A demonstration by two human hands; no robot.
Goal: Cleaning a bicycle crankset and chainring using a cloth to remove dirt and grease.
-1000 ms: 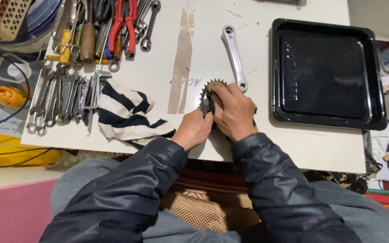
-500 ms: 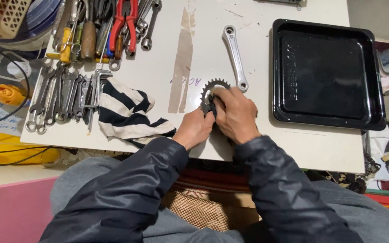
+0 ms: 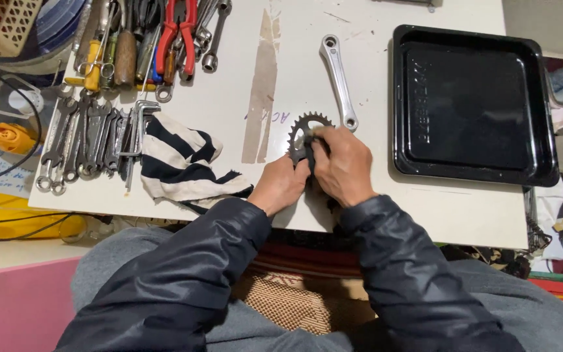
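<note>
A dark toothed chainring (image 3: 302, 128) lies near the front edge of the white table (image 3: 444, 208). My left hand (image 3: 281, 184) grips its near side. My right hand (image 3: 343, 164) covers its right half, with the fingers pressed onto it and something small and dark under the fingertips that I cannot make out. A silver crank arm (image 3: 338, 79) lies just beyond the chainring, angled away from me. Both my sleeves are black and shiny.
A black baking tray (image 3: 474, 104) sits at the right. A striped black-and-white rag (image 3: 180, 163) lies left of my hands. Several wrenches (image 3: 86, 140), red pliers (image 3: 176, 36) and screwdrivers fill the table's left side. A yellow object (image 3: 8, 215) sits below the left edge.
My hands and the chainring stay in the same spot; only the right fingers shift slightly on the ring.
</note>
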